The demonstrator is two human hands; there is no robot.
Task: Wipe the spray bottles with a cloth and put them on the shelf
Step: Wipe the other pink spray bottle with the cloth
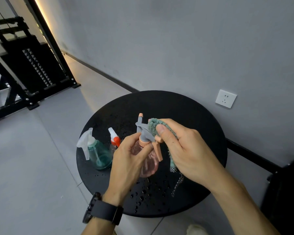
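While the left hand (126, 160), a dark watch (102, 212) at its wrist, curls round the neck and body of the pink spray bottle (147, 160) and holds it tilted above the round black table (202, 116), the right hand (182, 150) pinches a teal cloth (153, 127) against the bottle's grey sprayer head, thumb on top and fingers bunched behind. Both hands sit close together over the table's middle, so I judge the wiping of this bottle to be under way. Just beyond the left hand, a teal spray bottle (97, 153) and a clear one with an orange collar (115, 141) stand on the droplet-speckled tabletop, apparently waiting their turn. No shelf is in view, so nothing looks put away yet.
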